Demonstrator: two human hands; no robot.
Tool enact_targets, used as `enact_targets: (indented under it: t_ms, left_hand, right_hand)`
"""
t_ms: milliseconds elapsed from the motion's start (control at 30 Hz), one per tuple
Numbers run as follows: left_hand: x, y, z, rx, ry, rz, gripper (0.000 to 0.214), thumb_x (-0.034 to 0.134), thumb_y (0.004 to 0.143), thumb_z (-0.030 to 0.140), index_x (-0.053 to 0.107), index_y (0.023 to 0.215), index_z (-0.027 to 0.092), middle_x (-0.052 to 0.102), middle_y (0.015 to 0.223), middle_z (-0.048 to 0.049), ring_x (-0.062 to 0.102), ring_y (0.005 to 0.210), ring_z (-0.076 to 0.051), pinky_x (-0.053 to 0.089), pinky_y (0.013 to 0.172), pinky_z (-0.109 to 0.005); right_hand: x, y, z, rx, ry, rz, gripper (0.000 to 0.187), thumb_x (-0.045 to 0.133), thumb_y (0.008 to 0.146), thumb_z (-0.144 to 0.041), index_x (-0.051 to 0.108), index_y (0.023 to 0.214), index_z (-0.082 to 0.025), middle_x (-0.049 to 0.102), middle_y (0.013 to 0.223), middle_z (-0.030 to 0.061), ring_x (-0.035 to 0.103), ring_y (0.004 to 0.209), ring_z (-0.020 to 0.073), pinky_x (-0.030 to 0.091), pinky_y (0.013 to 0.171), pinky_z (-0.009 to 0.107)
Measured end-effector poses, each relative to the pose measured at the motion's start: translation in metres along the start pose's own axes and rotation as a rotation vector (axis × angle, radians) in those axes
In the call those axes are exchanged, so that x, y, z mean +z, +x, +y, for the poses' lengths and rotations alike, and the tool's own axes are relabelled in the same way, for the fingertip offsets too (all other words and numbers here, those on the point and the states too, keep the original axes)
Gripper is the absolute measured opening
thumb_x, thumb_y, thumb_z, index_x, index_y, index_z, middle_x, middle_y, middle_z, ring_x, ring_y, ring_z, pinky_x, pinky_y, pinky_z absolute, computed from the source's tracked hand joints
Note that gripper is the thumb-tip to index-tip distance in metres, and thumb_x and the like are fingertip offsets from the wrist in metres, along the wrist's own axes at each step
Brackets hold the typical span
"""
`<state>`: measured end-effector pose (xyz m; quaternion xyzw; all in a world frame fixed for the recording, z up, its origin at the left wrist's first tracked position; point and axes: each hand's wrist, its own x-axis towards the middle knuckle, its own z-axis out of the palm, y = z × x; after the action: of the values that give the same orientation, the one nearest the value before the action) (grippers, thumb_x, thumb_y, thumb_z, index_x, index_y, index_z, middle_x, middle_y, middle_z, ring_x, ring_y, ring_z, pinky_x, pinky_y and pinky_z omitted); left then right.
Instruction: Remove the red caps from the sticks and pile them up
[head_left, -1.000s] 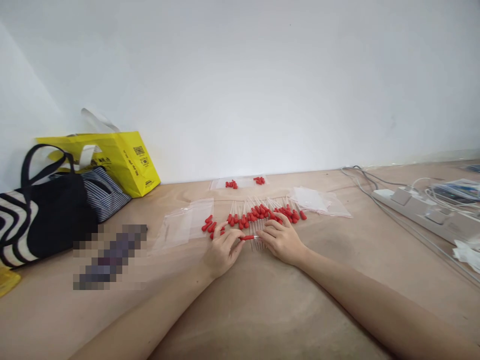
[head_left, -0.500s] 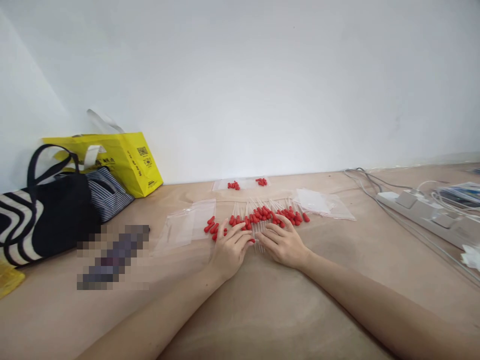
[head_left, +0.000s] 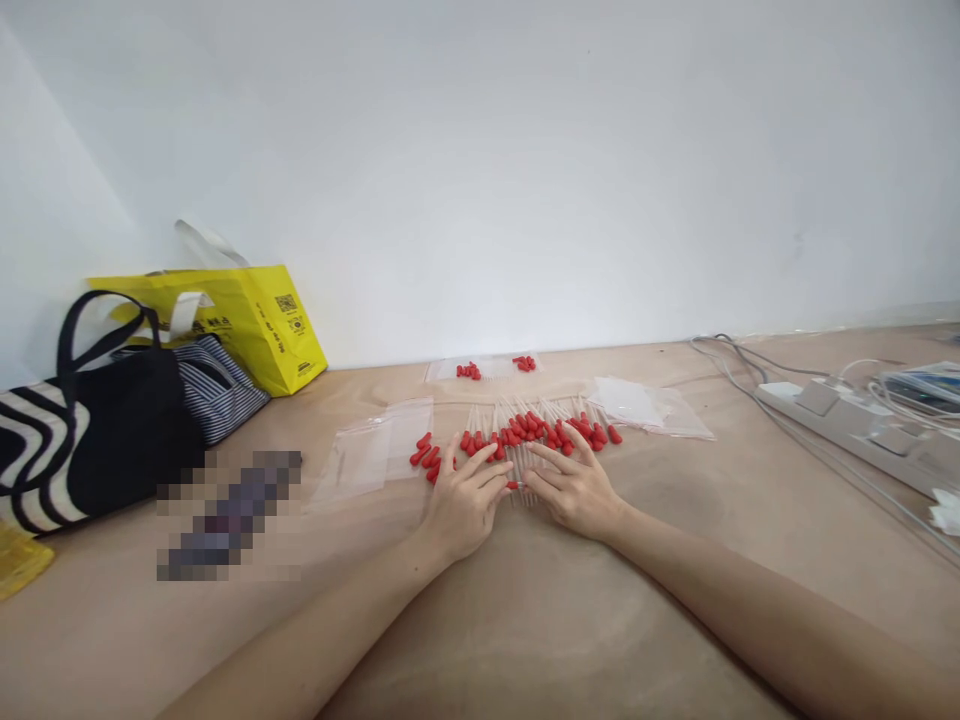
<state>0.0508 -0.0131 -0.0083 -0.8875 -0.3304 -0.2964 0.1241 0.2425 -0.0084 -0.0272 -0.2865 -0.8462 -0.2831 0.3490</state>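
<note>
Dropper (head_left: 514, 485) pinched in both hands, just above the table (head_left: 570, 620): red cap (head_left: 512, 485) clasped in the left hand (head_left: 463, 505), clear end in the right hand (head_left: 579, 492), mostly hidden. Right beneath the grip, thin clear tubes (head_left: 517, 460) side by side. Just beyond it, heaped red-topped droppers (head_left: 529, 428). To its left, loose red caps (head_left: 424, 455), then flat plastic bags (head_left: 364, 455).

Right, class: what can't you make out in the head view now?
In the head view:
Nearest red bulb: partly hidden by the left hand.
Black bag: left side cut off by the picture's edge.
Dark object: masked by pixel blocks.
Yellow bag: its smallest print is too small to read.
</note>
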Motion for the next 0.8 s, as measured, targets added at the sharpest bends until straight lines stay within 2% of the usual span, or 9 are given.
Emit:
enact_targets:
  t_ms: [333, 633, 800]
  left_hand:
    - [-0.0018, -0.0003, -0.0009, 0.044, -0.011, -0.055, 0.029, 0.037, 0.081, 0.009, 0.061, 0.091, 0.022, 0.066, 0.098, -0.0027, 0.047, 0.112, -0.022, 0.004, 0.102, -0.058]
    - [-0.0033, 0.0017, 0.0021, 0.055, -0.037, 0.002, 0.025, 0.036, 0.082, 0.011, 0.059, 0.088, 0.019, 0.066, 0.095, -0.0018, 0.050, 0.108, -0.020, 0.005, 0.103, -0.054]
    - [-0.0059, 0.0017, 0.0045, 0.039, -0.050, 0.003, 0.024, 0.036, 0.083, 0.012, 0.059, 0.084, 0.019, 0.067, 0.094, -0.0016, 0.051, 0.106, -0.019, 0.006, 0.103, -0.053]
  right_hand:
    - [0.0002, -0.0021, -0.0011, 0.041, 0.037, -0.001, 0.019, 0.045, 0.080, -0.009, 0.060, 0.083, -0.021, 0.067, 0.074, 0.0008, 0.051, 0.107, 0.0166, 0.011, 0.104, 0.049]
    - [-0.0019, 0.0007, -0.0012, 0.069, 0.033, -0.014, 0.017, 0.044, 0.083, -0.015, 0.058, 0.079, -0.023, 0.066, 0.068, -0.0024, 0.050, 0.107, 0.0158, 0.005, 0.103, 0.049]
    - [-0.0056, 0.0028, -0.0012, 0.082, 0.023, 0.004, 0.018, 0.044, 0.085, -0.017, 0.058, 0.076, -0.023, 0.065, 0.066, -0.0031, 0.052, 0.103, 0.0152, 0.012, 0.100, 0.045]
